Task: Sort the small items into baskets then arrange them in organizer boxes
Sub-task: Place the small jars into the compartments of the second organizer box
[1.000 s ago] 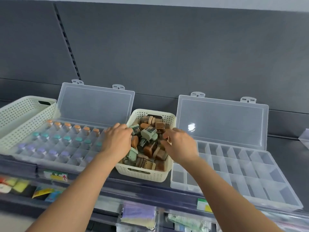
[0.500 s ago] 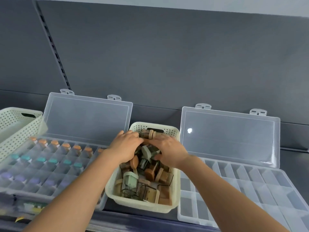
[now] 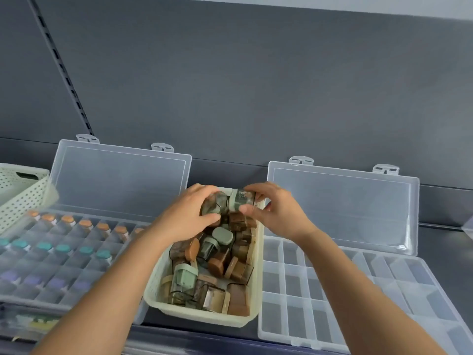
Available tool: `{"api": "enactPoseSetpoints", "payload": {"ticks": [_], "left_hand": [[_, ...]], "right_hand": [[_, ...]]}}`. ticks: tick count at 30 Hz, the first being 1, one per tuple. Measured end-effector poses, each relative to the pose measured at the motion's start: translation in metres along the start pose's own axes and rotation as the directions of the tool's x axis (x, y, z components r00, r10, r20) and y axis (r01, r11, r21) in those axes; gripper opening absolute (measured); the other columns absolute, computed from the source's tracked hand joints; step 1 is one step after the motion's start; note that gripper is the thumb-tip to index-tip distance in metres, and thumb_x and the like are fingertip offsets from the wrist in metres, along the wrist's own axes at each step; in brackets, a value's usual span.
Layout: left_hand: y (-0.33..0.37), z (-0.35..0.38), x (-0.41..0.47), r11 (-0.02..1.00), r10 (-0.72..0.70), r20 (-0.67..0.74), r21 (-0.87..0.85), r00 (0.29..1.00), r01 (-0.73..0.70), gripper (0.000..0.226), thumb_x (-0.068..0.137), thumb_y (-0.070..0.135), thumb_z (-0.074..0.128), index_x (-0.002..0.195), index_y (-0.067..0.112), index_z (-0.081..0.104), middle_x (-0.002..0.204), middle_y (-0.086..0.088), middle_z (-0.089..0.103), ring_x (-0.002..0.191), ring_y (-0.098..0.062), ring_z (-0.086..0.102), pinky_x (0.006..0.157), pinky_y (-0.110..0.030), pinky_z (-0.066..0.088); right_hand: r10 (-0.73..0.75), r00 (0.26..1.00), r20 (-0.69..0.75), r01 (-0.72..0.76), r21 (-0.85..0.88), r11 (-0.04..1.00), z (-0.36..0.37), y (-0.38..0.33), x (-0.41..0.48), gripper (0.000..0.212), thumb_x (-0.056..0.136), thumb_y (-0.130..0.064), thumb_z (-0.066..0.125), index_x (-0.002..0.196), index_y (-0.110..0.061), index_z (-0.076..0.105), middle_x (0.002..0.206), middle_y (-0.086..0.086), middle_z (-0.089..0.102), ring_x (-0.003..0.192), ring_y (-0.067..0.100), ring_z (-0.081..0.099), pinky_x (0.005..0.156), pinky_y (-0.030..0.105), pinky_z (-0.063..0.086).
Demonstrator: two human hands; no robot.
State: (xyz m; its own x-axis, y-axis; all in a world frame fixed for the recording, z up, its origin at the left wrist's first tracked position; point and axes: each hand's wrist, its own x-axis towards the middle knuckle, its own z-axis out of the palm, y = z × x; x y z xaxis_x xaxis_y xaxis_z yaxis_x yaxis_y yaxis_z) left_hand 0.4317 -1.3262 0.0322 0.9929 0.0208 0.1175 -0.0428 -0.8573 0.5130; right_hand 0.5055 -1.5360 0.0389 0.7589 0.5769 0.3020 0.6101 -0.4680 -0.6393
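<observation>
Clear little jars [image 3: 215, 267] with green and brown lids fill the cream basket [image 3: 256, 278]; each hand's fingers [image 3: 245, 208] clasp one jar.

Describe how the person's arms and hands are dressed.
Both arms are bare to the frame's bottom edge: no sleeves show. The left hand and right hand wear no gloves, and no rings, watch or bands are visible on the fingers or wrists.
</observation>
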Motion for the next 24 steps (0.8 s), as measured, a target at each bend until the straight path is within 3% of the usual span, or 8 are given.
{"api": "enactPoseSetpoints", "payload": {"ticks": [4, 8, 11, 15, 20, 24], "left_hand": [[0.038, 0.009, 0.003, 0.986, 0.032, -0.088, -0.159, 0.996, -0.046, 0.045, 0.081, 0.036, 0.069, 0.119, 0.036, 0.044, 0.112, 0.023, 0.050, 0.104, -0.001, 0.052, 0.084, -0.025, 0.044], [0.079, 0.027, 0.006, 0.981, 0.078, -0.024, -0.175, 0.997, -0.081, 0.049, 0.078, 0.039, 0.068, 0.115, 0.050, 0.038, 0.108, 0.025, 0.051, 0.097, 0.000, 0.055, 0.076, -0.026, 0.046], [0.096, 0.045, 0.009, 0.992, 0.100, 0.069, -0.089, 0.993, -0.093, 0.043, 0.077, 0.036, 0.068, 0.111, 0.046, 0.042, 0.108, 0.021, 0.057, 0.092, -0.003, 0.057, 0.072, -0.028, 0.050], [0.106, 0.064, 0.012, 0.993, 0.090, 0.106, 0.072, 0.990, -0.098, 0.043, 0.076, 0.034, 0.070, 0.114, 0.034, 0.050, 0.111, 0.015, 0.058, 0.100, -0.009, 0.054, 0.081, -0.034, 0.050], [0.103, 0.074, 0.013, 0.969, 0.110, 0.111, 0.207, 0.988, -0.132, 0.046, 0.072, 0.041, 0.072, 0.113, 0.030, 0.056, 0.111, 0.012, 0.051, 0.105, -0.010, 0.044, 0.088, -0.032, 0.040], [0.100, 0.083, 0.014, 0.914, 0.134, 0.126, 0.369, 0.983, -0.172, 0.047, 0.073, 0.046, 0.069, 0.116, 0.032, 0.055, 0.112, 0.015, 0.051, 0.110, -0.012, 0.040, 0.091, -0.036, 0.030]], "right_hand": [[0.097, 0.987, -0.130, -0.082, 0.113, 0.990, -0.030, 0.017, -0.017, 0.043, 0.069, -0.037, 0.081, 0.104, -0.031, 0.057, 0.090, -0.013, 0.061, 0.075, 0.005, 0.060, 0.069, 0.025, 0.052], [0.179, 0.971, -0.156, -0.171, 0.067, 0.983, -0.061, 0.038, -0.039, 0.040, 0.063, -0.036, 0.085, 0.088, -0.036, 0.054, 0.083, -0.014, 0.063, 0.068, 0.004, 0.059, 0.063, 0.019, 0.050], [0.205, 0.971, -0.126, -0.211, -0.035, 0.977, -0.071, 0.048, -0.054, 0.040, 0.064, -0.032, 0.084, 0.098, -0.031, 0.063, 0.091, -0.011, 0.063, 0.071, 0.005, 0.060, 0.072, 0.022, 0.051], [0.222, 0.975, -0.012, -0.222, -0.137, 0.965, -0.067, 0.055, -0.068, 0.047, 0.069, -0.029, 0.081, 0.114, -0.024, 0.066, 0.102, -0.003, 0.061, 0.084, 0.013, 0.060, 0.080, 0.022, 0.048], [0.209, 0.973, 0.094, -0.184, -0.222, 0.958, -0.054, 0.059, -0.075, 0.049, 0.073, -0.028, 0.077, 0.119, -0.022, 0.063, 0.107, 0.000, 0.061, 0.094, 0.017, 0.058, 0.081, 0.021, 0.044], [0.193, 0.972, 0.133, -0.142, -0.323, 0.936, -0.044, 0.056, -0.077, 0.049, 0.072, -0.033, 0.077, 0.117, -0.021, 0.060, 0.105, 0.000, 0.061, 0.086, 0.017, 0.056, 0.077, 0.026, 0.048]]}}
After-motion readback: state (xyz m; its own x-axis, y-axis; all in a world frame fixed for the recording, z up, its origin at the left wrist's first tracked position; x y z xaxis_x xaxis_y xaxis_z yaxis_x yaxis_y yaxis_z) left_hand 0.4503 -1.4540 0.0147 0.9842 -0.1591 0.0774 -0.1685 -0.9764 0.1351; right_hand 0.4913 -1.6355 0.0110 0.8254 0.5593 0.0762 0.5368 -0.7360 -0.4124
